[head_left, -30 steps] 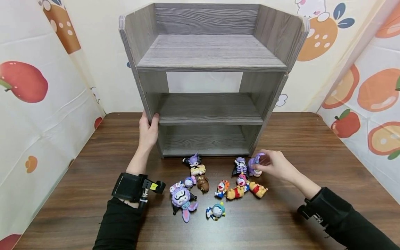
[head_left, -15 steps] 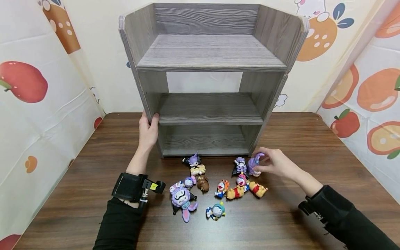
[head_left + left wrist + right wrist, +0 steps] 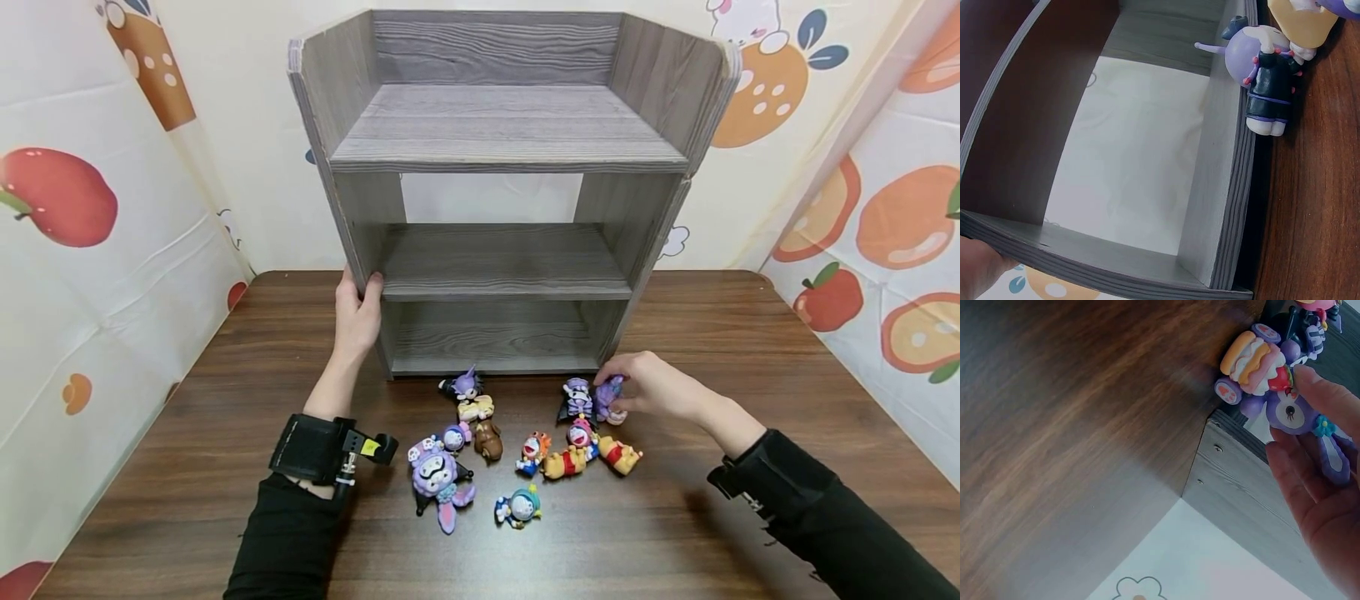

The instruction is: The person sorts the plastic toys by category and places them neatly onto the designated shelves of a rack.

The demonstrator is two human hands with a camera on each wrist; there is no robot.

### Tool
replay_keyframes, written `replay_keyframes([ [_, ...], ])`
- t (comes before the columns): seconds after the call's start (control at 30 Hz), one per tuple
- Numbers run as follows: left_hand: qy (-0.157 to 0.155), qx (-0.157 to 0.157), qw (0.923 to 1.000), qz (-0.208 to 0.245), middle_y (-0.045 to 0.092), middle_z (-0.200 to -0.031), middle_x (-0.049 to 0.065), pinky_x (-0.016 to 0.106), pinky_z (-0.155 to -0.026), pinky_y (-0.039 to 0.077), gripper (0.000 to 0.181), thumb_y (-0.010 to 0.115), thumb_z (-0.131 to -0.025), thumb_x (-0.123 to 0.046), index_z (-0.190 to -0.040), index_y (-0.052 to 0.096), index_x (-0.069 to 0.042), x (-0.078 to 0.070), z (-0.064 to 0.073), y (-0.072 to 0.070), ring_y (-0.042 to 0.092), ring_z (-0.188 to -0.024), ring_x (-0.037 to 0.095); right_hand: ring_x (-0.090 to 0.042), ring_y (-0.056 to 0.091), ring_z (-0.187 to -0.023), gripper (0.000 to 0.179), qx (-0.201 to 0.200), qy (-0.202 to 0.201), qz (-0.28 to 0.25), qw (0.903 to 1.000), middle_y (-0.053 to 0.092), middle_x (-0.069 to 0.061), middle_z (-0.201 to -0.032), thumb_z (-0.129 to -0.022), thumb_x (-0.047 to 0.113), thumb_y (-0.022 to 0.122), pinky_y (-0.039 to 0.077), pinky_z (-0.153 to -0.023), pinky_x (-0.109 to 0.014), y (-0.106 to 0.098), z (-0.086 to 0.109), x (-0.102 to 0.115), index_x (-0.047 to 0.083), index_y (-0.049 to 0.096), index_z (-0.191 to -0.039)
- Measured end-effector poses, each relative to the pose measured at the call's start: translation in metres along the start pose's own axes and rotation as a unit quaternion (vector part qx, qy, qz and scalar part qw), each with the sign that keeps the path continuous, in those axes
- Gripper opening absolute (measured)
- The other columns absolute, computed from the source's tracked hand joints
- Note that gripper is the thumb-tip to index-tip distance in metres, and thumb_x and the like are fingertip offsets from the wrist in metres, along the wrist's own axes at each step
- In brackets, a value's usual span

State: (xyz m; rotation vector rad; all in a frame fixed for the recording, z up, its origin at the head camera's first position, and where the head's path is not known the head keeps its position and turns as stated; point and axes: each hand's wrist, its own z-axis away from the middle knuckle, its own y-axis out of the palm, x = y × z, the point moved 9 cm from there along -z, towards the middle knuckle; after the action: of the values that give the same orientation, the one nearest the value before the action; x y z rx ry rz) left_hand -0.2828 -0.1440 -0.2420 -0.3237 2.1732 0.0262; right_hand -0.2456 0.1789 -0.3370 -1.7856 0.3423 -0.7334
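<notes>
My left hand (image 3: 357,315) grips the left side panel of a grey wooden shelf (image 3: 510,296), thumb on the front edge. In the left wrist view only part of that hand (image 3: 982,265) shows at the panel. At the shelf's lower right corner my right hand (image 3: 645,385) holds a purple rabbit figurine (image 3: 609,398) between thumb and fingers. The right wrist view shows this rabbit figurine (image 3: 1294,412) with a sandwich-like piece on its front and a flower at one ear. Right beside it lies a purple-and-black striped figurine (image 3: 578,398).
Several small figurines lie before the shelf: a large purple one with long ears (image 3: 435,475), a brown one (image 3: 487,440), two yellow bears in red shirts, one being the bear (image 3: 619,455), and a blue-capped one (image 3: 521,506). Printed cloth walls (image 3: 60,350) surround the brown table (image 3: 712,333).
My right hand has shifted slightly left and its fingers now cover more of the rabbit figurine, including its ears. The left hand stays on the shelf panel.
</notes>
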Motion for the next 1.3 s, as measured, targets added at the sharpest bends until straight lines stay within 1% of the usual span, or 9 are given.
replay_keyframes([
  [0.17,0.001,-0.003,1.0,-0.002,0.05,-0.11,0.032,0.032,-0.088,0.033,0.029,0.038,-0.084,0.007,-0.11,0.043,0.018,0.0,0.0,-0.001,0.045,-0.102,0.03,-0.013,0.059,-0.076,0.024,0.012,0.02,0.005,0.9997,0.063,-0.004,-0.087,-0.069,0.005,0.073,0.048,-0.064,-0.029,0.0,-0.001,0.0,0.0,0.063,-0.091],
  [0.33,0.0,-0.006,1.0,-0.001,0.05,-0.109,0.031,0.031,-0.087,0.033,0.029,0.038,-0.084,0.007,-0.11,0.043,0.019,0.0,0.0,-0.001,0.045,-0.101,0.029,-0.01,0.059,-0.072,0.024,0.026,0.04,0.011,0.9988,0.063,-0.005,-0.085,-0.069,0.007,0.073,0.047,-0.06,-0.024,-0.001,-0.002,0.001,0.0,0.064,-0.089],
  [0.43,0.0,-0.007,1.0,-0.003,0.05,-0.109,0.032,0.032,-0.088,0.033,0.029,0.039,-0.084,0.007,-0.11,0.043,0.018,-0.001,-0.001,-0.001,0.045,-0.102,0.03,-0.008,0.058,-0.069,0.022,0.022,0.049,0.01,0.9985,0.063,-0.003,-0.083,-0.068,0.006,0.074,0.047,-0.058,-0.021,-0.006,-0.003,0.003,0.0,0.064,-0.088],
  [0.53,0.0,-0.008,1.0,-0.005,0.05,-0.111,0.032,0.032,-0.089,0.033,0.03,0.039,-0.084,0.007,-0.111,0.043,0.018,-0.001,-0.001,-0.001,0.046,-0.103,0.03,-0.006,0.057,-0.068,0.021,0.013,0.052,0.007,0.9985,0.063,-0.001,-0.079,-0.068,0.005,0.073,0.047,-0.057,-0.023,-0.017,-0.006,0.008,0.001,0.064,-0.086],
  [0.67,-0.002,-0.008,1.0,-0.001,0.049,-0.113,0.031,0.032,-0.09,0.032,0.031,0.038,-0.084,0.007,-0.113,0.042,0.018,-0.001,-0.002,-0.002,0.045,-0.105,0.031,-0.005,0.056,-0.067,0.019,0.0,0.055,0.009,0.9984,0.062,0.001,-0.077,-0.067,0.003,0.073,0.047,-0.057,-0.025,-0.037,-0.011,0.02,0.002,0.065,-0.084],
  [0.83,0.001,-0.01,0.9999,0.0,0.05,-0.111,0.032,0.031,-0.089,0.033,0.03,0.038,-0.084,0.007,-0.111,0.043,0.018,-0.002,-0.001,-0.002,0.046,-0.103,0.031,-0.003,0.055,-0.065,0.019,-0.017,0.049,0.026,0.9983,0.062,0.003,-0.075,-0.066,0.002,0.074,0.046,-0.056,-0.022,-0.069,-0.019,0.044,0.004,0.065,-0.083],
  [0.97,0.002,-0.01,0.9999,0.0,0.049,-0.112,0.032,0.032,-0.089,0.033,0.031,0.038,-0.083,0.007,-0.112,0.042,0.018,-0.002,0.0,-0.002,0.045,-0.104,0.031,-0.003,0.055,-0.065,0.02,-0.027,0.039,0.056,0.9973,0.062,0.004,-0.076,-0.065,0.004,0.075,0.046,-0.057,-0.022,-0.098,-0.026,0.07,0.005,0.065,-0.082],
  [1.1,0.001,-0.006,1.0,0.001,0.048,-0.113,0.032,0.034,-0.09,0.032,0.032,0.038,-0.084,0.007,-0.113,0.042,0.019,-0.002,0.0,-0.001,0.045,-0.106,0.033,-0.003,0.054,-0.065,0.021,-0.025,0.032,0.09,0.9951,0.063,0.004,-0.077,-0.065,0.008,0.076,0.046,-0.057,-0.024,-0.128,-0.032,0.095,0.007,0.066,-0.084],
  [1.3,0.0,-0.007,1.0,0.004,0.049,-0.11,0.033,0.033,-0.088,0.032,0.03,0.038,-0.084,0.008,-0.111,0.042,0.019,-0.001,0.001,-0.001,0.045,-0.101,0.031,-0.002,0.052,-0.063,0.025,-0.022,0.026,0.149,0.9882,0.061,0.011,-0.075,-0.063,0.014,0.078,0.044,-0.057,-0.023,-0.174,-0.041,0.118,0.015,0.066,-0.084],
])
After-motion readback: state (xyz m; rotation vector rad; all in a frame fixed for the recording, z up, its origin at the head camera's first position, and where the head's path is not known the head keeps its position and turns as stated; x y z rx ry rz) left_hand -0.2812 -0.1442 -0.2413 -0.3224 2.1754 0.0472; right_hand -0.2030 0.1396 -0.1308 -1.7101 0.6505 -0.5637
